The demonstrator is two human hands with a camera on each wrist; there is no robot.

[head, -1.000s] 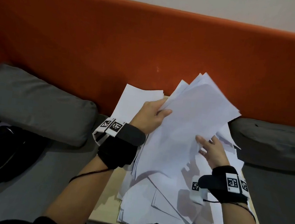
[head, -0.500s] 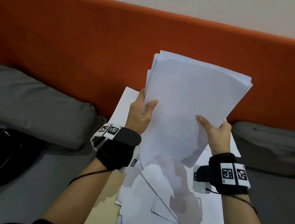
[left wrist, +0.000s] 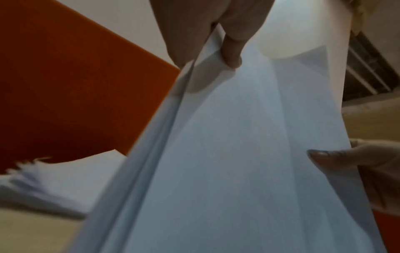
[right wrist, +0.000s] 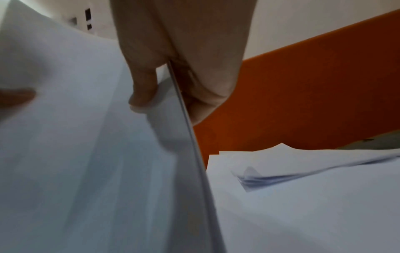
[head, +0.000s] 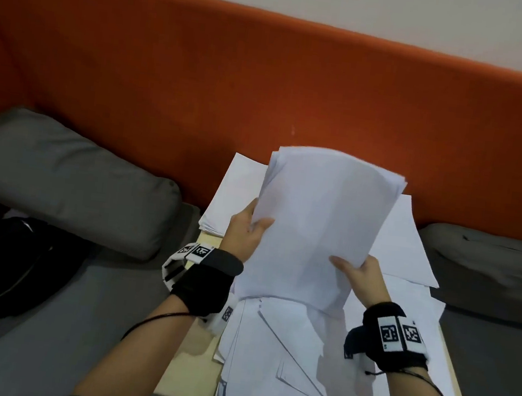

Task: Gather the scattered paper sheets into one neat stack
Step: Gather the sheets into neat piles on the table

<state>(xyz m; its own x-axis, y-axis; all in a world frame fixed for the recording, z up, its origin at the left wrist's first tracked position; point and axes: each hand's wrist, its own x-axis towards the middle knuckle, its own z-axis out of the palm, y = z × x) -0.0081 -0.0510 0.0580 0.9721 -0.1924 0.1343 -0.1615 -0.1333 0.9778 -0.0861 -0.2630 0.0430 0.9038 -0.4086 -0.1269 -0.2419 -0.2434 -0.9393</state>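
A sheaf of white paper sheets [head: 318, 224] stands nearly upright on its lower edge above the table. My left hand [head: 244, 231] pinches its left edge, thumb on the front face. My right hand [head: 359, 276] pinches its right edge the same way. In the left wrist view the sheaf [left wrist: 227, 162] fills the frame under my left hand [left wrist: 207, 42]. In the right wrist view my right hand [right wrist: 173, 82] grips the sheaf [right wrist: 86, 145]. Loose sheets [head: 284, 356] lie scattered flat under the sheaf. A small pile [head: 234, 194] sits at the far left and more sheets [head: 407, 247] lie at the right.
The papers lie on a small light wooden table [head: 185, 368]. An orange backrest [head: 202, 77] rises behind it. Grey cushions sit at left [head: 60, 175] and right [head: 489, 263]. A black bag [head: 0, 272] lies on the grey seat at left.
The fanned sheets were squared into one upright sheaf between both hands, and that sheaf has since dropped lower toward the table.
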